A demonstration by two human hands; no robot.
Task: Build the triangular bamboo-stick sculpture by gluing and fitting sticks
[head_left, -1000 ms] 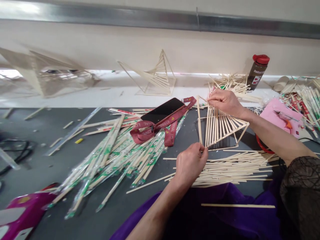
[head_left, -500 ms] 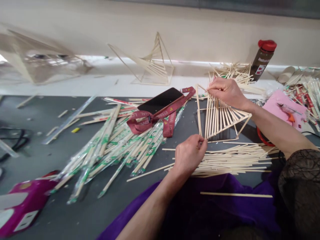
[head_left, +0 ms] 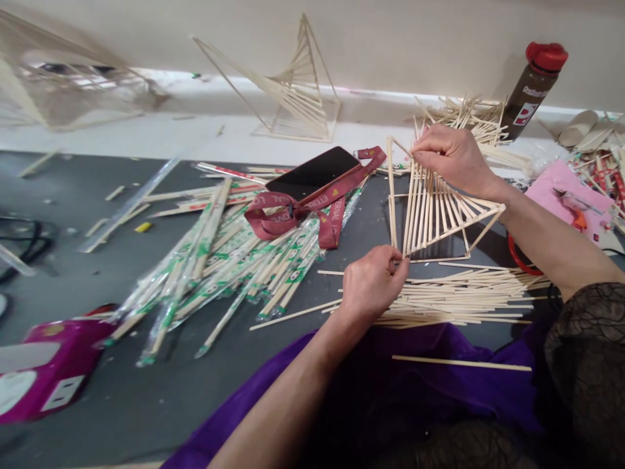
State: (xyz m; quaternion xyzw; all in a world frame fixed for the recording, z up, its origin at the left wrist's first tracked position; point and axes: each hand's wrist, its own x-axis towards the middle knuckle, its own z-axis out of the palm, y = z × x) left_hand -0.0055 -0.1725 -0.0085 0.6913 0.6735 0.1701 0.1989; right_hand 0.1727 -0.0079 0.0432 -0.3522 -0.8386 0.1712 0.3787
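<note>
A frame of pale wooden sticks (head_left: 442, 221), with many slanting sticks side by side, stands on the grey table in front of me. My left hand (head_left: 374, 280) pinches its near left corner, thumb and forefinger pressed together. Higher up, my right hand (head_left: 452, 156) has its fingers closed on the upper ends of the slanting sticks and covers part of them. Loose bare sticks (head_left: 463, 296) lie in a layer just in front of the frame, beside my left hand. One single stick (head_left: 461, 363) rests on the purple cloth (head_left: 420, 355) over my lap.
Left of the frame are wrapped chopsticks (head_left: 205, 273), a phone (head_left: 315, 172) and a red lanyard (head_left: 332, 225). A magenta device (head_left: 63, 365) lies far left. Behind stand a stick model (head_left: 297, 98) and a bottle (head_left: 532, 91). Pink paper (head_left: 551, 189) is at right.
The camera view has tilted, so most of the scene sits higher in the picture. Both hands keep their hold on the stick frame, with little other movement.
</note>
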